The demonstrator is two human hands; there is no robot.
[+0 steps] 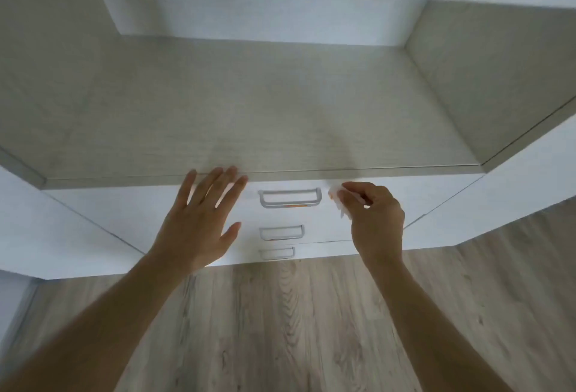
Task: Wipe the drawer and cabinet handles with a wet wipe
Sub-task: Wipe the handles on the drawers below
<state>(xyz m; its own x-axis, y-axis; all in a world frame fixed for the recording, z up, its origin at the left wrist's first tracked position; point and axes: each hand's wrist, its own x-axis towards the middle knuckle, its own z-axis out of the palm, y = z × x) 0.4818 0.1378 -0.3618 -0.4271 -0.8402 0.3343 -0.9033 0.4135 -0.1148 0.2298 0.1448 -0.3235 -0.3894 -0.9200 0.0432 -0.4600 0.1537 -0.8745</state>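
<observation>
Three white drawers stack under a light wood-grain top. The top drawer's silver handle (290, 197) carries an orange smear on its lower bar. Below it sit the middle handle (281, 232) and the bottom handle (277, 253). My left hand (199, 220) lies flat and spread against the top drawer front, just left of the top handle. My right hand (372, 220) pinches a crumpled white wet wipe (338, 201), which shows an orange mark. The wipe hangs just right of the top handle, a small gap away from it.
The wood-grain top (280, 111) runs back to a white wall, with side panels rising left and right. White cabinet fronts (514, 198) angle out on both sides of the drawers. Wood-look flooring (296, 329) lies below my arms.
</observation>
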